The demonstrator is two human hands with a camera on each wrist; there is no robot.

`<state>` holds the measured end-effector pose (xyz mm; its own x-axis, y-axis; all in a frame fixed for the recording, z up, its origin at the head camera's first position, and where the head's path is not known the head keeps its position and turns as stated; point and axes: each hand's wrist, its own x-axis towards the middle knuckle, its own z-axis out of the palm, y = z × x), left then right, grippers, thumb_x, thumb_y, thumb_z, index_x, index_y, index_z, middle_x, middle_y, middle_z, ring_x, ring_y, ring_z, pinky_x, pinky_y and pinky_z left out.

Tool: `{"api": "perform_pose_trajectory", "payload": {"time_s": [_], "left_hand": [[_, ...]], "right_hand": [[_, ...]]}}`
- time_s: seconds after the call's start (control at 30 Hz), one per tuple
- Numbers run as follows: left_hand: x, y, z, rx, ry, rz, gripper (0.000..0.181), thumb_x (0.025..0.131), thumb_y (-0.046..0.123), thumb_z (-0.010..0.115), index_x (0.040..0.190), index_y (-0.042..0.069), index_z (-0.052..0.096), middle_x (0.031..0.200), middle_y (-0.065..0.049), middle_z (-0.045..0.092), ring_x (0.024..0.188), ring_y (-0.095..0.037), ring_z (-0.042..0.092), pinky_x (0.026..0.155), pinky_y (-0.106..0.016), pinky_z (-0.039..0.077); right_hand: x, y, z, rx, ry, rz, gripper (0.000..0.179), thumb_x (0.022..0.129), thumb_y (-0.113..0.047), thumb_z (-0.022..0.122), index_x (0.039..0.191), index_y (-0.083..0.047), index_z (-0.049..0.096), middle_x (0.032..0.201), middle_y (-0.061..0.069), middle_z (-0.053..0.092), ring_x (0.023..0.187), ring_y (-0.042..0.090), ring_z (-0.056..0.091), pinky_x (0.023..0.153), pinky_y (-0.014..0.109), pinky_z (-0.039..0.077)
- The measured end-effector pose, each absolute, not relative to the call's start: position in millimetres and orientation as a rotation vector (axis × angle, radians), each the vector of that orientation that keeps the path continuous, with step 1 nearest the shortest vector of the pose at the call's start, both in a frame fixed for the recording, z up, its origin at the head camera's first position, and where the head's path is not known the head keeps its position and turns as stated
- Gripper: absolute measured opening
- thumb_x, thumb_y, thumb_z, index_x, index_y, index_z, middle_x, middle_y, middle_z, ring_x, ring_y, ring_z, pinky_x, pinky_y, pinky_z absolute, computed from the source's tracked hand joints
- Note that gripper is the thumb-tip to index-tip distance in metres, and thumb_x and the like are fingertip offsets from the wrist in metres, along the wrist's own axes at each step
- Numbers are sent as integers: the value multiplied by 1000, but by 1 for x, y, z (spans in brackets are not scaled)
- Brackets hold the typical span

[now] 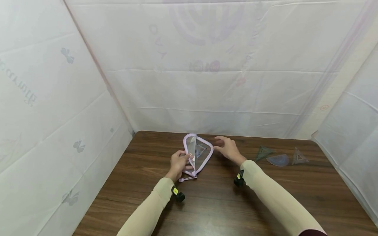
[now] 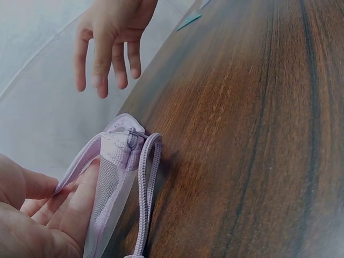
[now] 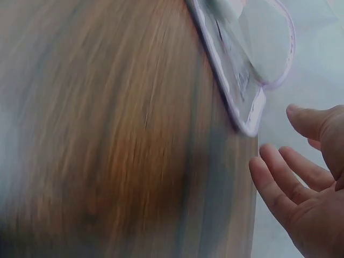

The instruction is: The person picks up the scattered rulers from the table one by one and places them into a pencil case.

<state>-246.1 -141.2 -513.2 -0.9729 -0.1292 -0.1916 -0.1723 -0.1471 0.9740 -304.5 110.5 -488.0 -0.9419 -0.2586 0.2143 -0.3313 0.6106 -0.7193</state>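
A see-through zipper pouch (image 1: 204, 161) with lilac edging lies on the table, its upper flap lifted along the left side. My left hand (image 1: 178, 164) grips that flap, thumb on the lilac edge and fingers reaching under it, as the left wrist view shows. Inside the pouch is a clear triangular set square (image 1: 200, 150). A lilac cord pull (image 2: 146, 193) hangs from the zipper end near the left hand. Beyond the pouch's right edge, my right hand (image 1: 229, 149) is held with fingers spread and nothing in them.
To the right on the wooden table (image 1: 218, 203) lie a green set square (image 1: 262, 153), a clear protractor (image 1: 279, 160) and another set square (image 1: 299, 157). White printed sheeting (image 1: 189, 91) rises behind the table's back edge and along both sides.
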Motion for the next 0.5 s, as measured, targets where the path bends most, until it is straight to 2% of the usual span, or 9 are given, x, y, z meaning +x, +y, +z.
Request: {"api": "perform_pose_trajectory", "payload": {"time_s": [0.07,0.17,0.5], "left_hand": [[-246,-141,-514,-357,2032,2330,14,98,1,64,109,-5,56,105,-27,74,84,-33,76,61,-43,66],[-246,-140,-514,-356,2025,2329,14,98,1,64,109,-5,57,104,-26,74,82,-31,75,61,-42,66],[-245,-141,-513,-346,2006,2342,14,98,-1,63,108,-6,55,102,-26,74,77,-25,75,60,-43,66]], "right_hand": [[-304,118,-487,508,-2741,1231,50,94,-16,78,139,-3,60,123,21,71,99,33,72,82,46,63],[-303,131,-487,505,-2743,1198,50,94,-17,77,139,-3,60,123,21,71,106,35,70,88,51,61],[-298,174,-488,484,-2714,1130,50,95,-17,76,140,-2,59,119,21,72,103,37,70,86,56,60]]}}
